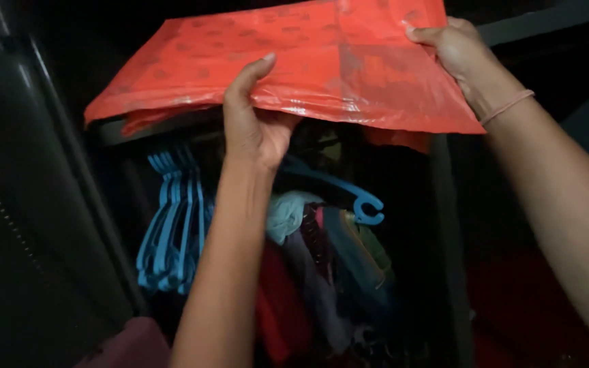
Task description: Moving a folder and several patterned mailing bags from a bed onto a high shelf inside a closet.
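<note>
A flat red plastic bag (322, 61) with a printed pattern lies across the top of a dark shelf or rail. My left hand (253, 116) pinches its near edge from below, thumb on top. My right hand (461, 51) grips its far right corner; a thin pink band circles that wrist. Under the bag hang several clothes (322, 272) in teal, maroon and blue. A blue plastic hanger (349, 194) with an open hook juts out just right of my left wrist.
A bunch of several blue hangers (172, 218) hangs at the left inside the dark wardrobe. A dark panel (28, 204) stands at far left. A maroon cloth (131, 344) shows at the bottom and a dim red surface (526, 300) at lower right.
</note>
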